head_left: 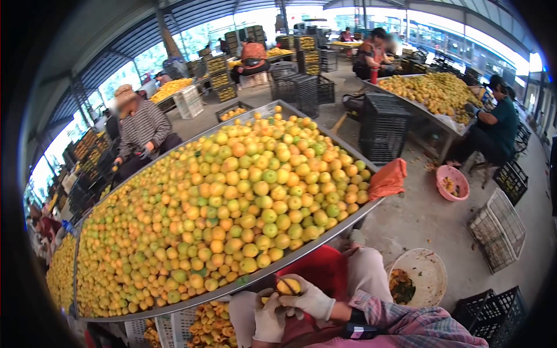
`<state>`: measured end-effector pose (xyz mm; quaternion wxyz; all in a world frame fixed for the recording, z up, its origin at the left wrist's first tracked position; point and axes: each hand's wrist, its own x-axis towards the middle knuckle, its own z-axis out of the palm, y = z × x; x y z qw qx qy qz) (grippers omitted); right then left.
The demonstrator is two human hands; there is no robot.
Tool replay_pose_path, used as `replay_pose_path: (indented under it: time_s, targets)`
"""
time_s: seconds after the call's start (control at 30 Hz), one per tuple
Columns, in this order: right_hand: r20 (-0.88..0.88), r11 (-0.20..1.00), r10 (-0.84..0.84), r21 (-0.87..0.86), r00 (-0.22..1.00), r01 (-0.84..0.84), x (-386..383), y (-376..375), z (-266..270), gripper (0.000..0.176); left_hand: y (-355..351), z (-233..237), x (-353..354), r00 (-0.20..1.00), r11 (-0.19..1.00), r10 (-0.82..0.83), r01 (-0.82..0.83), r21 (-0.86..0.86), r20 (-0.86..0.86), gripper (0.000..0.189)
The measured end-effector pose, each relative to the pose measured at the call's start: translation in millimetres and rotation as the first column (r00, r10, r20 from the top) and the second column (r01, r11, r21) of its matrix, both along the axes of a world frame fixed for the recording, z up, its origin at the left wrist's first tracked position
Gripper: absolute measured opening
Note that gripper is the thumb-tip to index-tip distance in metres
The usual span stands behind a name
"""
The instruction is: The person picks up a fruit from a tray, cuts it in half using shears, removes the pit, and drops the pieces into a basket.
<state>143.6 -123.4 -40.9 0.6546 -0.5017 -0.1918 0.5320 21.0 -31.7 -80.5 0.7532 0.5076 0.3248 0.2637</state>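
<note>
Both of my hands wear whitish gloves and meet above my lap, close to the near edge of the metal table. My right hand [312, 301] is closed around a yellow apricot-like fruit [288, 286], and a thin dark strip crosses it that I cannot make out. Fingers bent, my left hand [269, 320] is right beside it, with a small yellow piece of fruit [264, 300] showing at its fingertips. A big heap of yellow, orange and greenish fruit [243, 197] covers the metal-rimmed table [325, 239] in front of me.
Crates of orange fruit pieces [212, 325] stand under the table's near edge. An orange cloth [387, 178] hangs on its right corner. On the floor at right are a white basin [419, 272], a pink basin [452, 182] and crates. Several people sit at other tables.
</note>
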Motion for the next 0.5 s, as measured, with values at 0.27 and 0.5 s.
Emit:
replay_pose_path:
  time_s: [0.27, 0.5]
  targets:
    - [0.008, 0.913, 0.406, 0.023, 0.914, -0.406, -5, 10, 22, 0.072, 27, 36, -30, 0.951, 0.952, -0.267, 0.286, 0.114, -0.153, 0.02]
    - [-0.047, 0.883, 0.466, -0.031, 0.883, -0.468, -21, 23, 33, 0.074, 40, 26, -68, 0.994, 0.993, 0.1, -0.103, -0.056, -0.043, 0.017]
